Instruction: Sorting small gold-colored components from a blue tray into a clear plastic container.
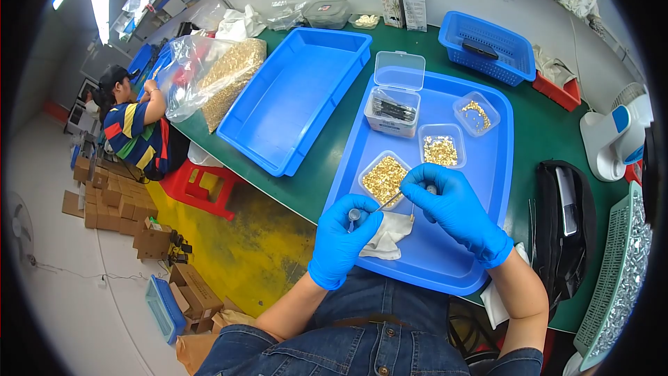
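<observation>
Both of my hands wear blue gloves and meet over the near part of a blue tray. Between them runs a thin grey metal rod, pinched by my left hand at its lower end and my right hand at its upper end. A small round greyish piece shows at the fingers of each hand; its kind is unclear. Just beyond the fingers stands a clear tub of small gold-coloured parts. Under them lies a white cloth, partly hidden by my left hand.
The blue tray also holds two more tubs of gold parts and a lidded box of dark thin pieces. Around it are a deep blue tray, a blue basket, a black bag and a seated co-worker.
</observation>
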{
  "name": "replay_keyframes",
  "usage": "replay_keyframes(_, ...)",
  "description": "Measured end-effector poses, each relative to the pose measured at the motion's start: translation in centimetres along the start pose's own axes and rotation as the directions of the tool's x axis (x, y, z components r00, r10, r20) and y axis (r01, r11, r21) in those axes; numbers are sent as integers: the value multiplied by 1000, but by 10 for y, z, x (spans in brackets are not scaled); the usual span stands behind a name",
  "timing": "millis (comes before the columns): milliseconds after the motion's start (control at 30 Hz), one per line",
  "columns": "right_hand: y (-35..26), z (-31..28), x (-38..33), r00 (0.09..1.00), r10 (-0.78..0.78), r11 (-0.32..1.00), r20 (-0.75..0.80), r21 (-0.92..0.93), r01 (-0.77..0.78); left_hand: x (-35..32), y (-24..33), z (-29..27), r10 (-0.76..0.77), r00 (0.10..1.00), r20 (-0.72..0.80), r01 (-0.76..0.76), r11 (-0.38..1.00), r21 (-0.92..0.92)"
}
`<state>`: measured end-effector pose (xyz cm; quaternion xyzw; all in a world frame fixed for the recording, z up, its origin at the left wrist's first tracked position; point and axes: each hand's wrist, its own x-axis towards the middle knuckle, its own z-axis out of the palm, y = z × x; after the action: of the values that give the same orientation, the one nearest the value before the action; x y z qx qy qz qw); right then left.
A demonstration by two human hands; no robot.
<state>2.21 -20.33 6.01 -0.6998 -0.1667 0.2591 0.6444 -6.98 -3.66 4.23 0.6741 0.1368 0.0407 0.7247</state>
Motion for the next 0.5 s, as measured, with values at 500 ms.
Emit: replay_keyframes(500, 0, 0, 0, 1000, -4, 1000, -19, 6, 4, -1, 5, 0, -37, 998, 41, 37, 999, -5)
